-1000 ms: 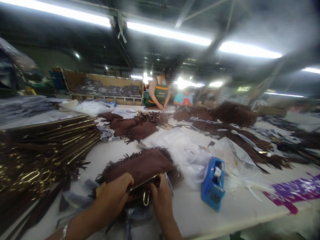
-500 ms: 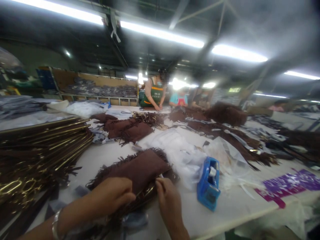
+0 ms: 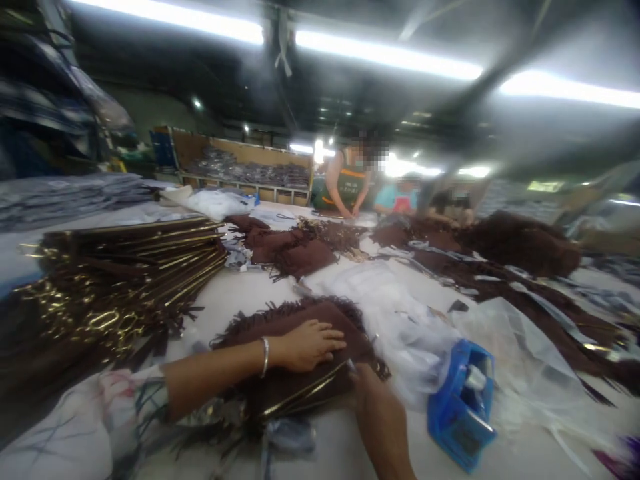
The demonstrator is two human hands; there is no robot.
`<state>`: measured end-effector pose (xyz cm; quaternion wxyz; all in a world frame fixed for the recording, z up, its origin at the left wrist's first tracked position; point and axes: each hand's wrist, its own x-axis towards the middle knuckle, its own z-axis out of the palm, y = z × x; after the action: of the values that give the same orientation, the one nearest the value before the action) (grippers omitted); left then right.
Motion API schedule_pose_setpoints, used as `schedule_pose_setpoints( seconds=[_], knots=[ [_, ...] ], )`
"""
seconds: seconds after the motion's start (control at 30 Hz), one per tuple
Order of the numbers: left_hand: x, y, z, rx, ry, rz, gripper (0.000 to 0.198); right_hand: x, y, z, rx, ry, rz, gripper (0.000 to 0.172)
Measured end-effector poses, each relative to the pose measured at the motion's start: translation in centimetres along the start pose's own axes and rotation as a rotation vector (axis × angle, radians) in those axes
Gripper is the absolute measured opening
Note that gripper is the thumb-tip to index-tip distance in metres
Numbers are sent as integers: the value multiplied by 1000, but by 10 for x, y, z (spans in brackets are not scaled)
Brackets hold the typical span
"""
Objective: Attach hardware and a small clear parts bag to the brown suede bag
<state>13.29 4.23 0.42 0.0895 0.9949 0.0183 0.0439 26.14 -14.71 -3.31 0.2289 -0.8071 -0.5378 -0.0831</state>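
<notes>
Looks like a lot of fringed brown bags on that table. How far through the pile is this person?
Done, apparently: a tall stack of gold-trimmed brown bags lies at the left. In hand: the left hand rests flat on one fringed brown bag, the right hand at its gold edge. Left: more brown pieces and clear plastic bags lie farther up the table.

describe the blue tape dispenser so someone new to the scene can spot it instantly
On the long white work table, look right of the brown fringed piece under the left hand, just past the white plastic bags. The tape dispenser is the only bright blue plastic thing among brown fabric.
</notes>
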Motion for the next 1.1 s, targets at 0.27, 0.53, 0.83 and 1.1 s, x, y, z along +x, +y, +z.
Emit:
schedule_pose_setpoints(
  seconds=[0.27, 0.53, 0.83, 1.1],
  knots=[
    [13, 1, -5, -36, -101, -44, 47, -69, -125, 47, 191, -1, -162, 28],
    [-54, 19, -40, -151, 149, -199, 41, -1, -41, 3, 134, 151, -346, 31],
    [-114, 82, -54, -315, 15, -662, 106, 80, -18, 1, -93, 263, -724, 34],
    [-96, 18, -97, -129, 221, -624, 48, 146, -65, -68, -136, 446, -775, 25]
  ],
)
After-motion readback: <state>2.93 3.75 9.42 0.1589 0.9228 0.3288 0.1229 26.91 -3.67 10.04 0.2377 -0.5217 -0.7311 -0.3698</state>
